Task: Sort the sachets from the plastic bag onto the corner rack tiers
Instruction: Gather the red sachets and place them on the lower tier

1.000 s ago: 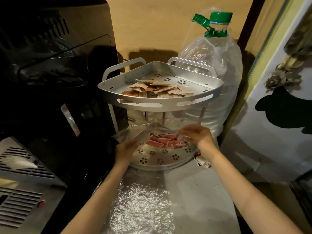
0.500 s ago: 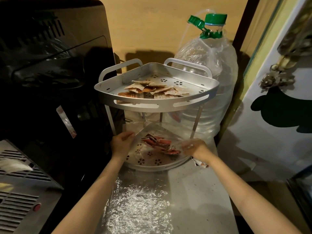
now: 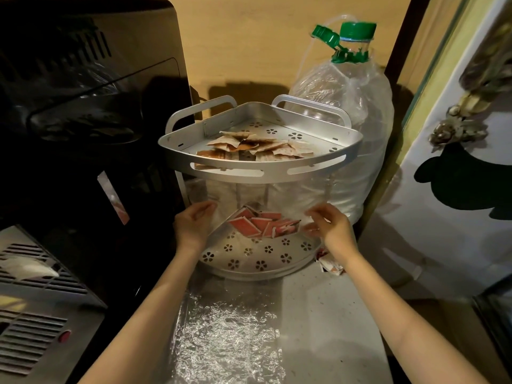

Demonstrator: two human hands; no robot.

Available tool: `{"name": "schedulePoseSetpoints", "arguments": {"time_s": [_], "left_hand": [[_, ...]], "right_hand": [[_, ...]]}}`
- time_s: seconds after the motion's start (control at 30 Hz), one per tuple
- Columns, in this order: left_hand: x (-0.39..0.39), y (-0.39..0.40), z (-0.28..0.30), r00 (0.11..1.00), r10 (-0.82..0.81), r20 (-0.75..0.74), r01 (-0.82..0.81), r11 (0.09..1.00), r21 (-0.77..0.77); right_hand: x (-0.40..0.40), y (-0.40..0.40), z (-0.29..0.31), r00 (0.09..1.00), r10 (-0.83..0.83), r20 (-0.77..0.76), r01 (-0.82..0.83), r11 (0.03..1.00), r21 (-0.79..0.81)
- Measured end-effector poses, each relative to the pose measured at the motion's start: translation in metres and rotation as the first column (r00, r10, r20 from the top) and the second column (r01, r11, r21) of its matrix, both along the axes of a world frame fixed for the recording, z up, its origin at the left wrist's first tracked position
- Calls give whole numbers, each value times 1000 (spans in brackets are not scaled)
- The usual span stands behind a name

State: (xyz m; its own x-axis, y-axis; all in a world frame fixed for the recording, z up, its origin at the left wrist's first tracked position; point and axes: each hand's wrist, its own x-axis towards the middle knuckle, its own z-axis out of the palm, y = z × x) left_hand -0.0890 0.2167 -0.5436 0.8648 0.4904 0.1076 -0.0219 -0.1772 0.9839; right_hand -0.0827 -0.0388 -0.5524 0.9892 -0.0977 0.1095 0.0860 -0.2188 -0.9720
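Both hands, left and right, have lifted the bag, pinching its edges; red sachets bunched inside (not yet dumped) over the lower tier.

Red sachets are seen over a silver rack (flower-punched); beige sachets above, a green cap behind.

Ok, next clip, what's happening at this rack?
A person is holding a clear plastic bag open with both hands, left hand and right hand, above the bottom tier of a metal corner rack. Red sachets sit inside the bag. The top tier already holds a pile of pale sachets. A few more packets lie on the counter beside the rack.
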Motion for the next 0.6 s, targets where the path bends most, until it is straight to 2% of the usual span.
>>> {"name": "schedulePoseSetpoints", "arguments": {"time_s": [0.2,0.37,0.47,0.6], "left_hand": [[1,-5,5,999,-2,48,6,996,-84],[-6,-7,7,999,-7,51,7,1000,8],[-9,-8,14,997,-22,67,20,1000,23],[-11,-9,17,991,-1,132,-4,999,41]], "right_hand": [[-7,9,4,999,9,47,-15,992,122],[-11,6,0,1000,19,2,-19,999,-34],[-8,5,3,1000,-7,24,8,999,-44],[-9,8,9,997,-40,64,38,999,27]]}}
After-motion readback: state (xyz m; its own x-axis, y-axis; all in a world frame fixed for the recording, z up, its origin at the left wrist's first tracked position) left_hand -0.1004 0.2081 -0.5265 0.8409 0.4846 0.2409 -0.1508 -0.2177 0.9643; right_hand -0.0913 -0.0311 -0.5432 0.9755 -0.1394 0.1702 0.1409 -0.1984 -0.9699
